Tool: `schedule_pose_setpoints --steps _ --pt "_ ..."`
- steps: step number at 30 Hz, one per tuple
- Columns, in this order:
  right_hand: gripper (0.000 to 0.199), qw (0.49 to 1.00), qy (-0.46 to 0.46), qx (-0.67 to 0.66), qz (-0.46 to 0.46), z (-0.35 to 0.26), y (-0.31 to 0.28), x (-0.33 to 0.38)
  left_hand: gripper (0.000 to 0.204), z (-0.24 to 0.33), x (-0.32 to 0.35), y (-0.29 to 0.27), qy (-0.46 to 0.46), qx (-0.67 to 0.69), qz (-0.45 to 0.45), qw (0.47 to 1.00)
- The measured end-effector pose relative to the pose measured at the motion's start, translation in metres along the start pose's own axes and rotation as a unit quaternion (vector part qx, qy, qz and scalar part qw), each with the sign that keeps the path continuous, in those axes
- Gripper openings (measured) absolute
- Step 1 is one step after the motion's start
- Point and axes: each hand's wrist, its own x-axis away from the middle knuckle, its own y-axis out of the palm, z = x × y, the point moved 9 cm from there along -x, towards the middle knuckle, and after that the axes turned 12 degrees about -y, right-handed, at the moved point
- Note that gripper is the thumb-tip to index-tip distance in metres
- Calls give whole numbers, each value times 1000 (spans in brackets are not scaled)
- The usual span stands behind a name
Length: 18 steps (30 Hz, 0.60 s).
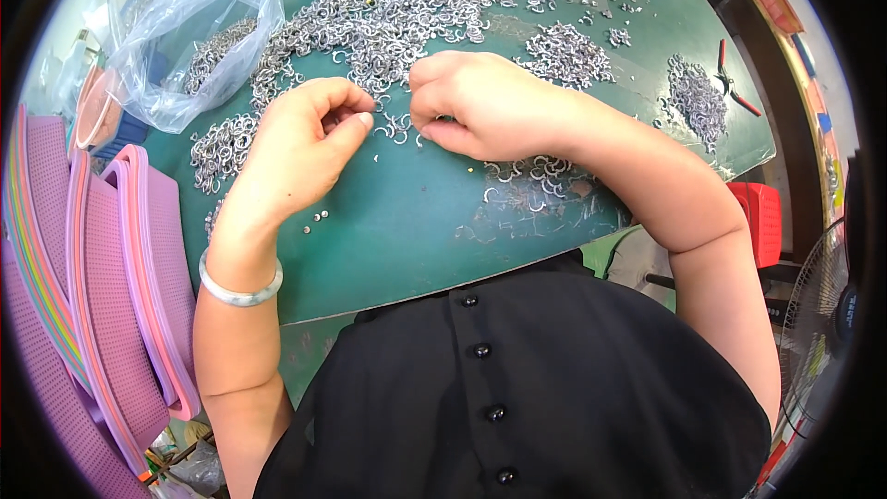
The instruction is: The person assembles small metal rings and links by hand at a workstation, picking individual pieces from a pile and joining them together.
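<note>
A large heap of small silvery C-shaped metal rings (370,18) spreads over the green table (407,222). My left hand (309,139), a pale bangle (240,285) on its wrist, is at the heap's near edge with fingers curled and thumb close to the fingertips. Whatever it pinches, if anything, is too small to name. Just right of it, my right hand (485,102) is closed, palm down, its fingertips hiding anything in them. A few loose rings (397,127) lie between the two hands, and more rings (540,174) lie under my right wrist.
Smaller ring piles sit at right (568,54) and far right (695,97), beside red-handled pliers (730,83). An open clear plastic bag (176,46) stands at the far left. Purple perforated baskets (120,286) crowd the table's left side. A fan (808,333) is at lower right.
</note>
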Motion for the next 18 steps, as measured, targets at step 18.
schedule_pose_setpoints --steps 18 --pt "10 999 2 45 -6 6 -2 -2 21 -34 -16 19 -140 565 -185 792"
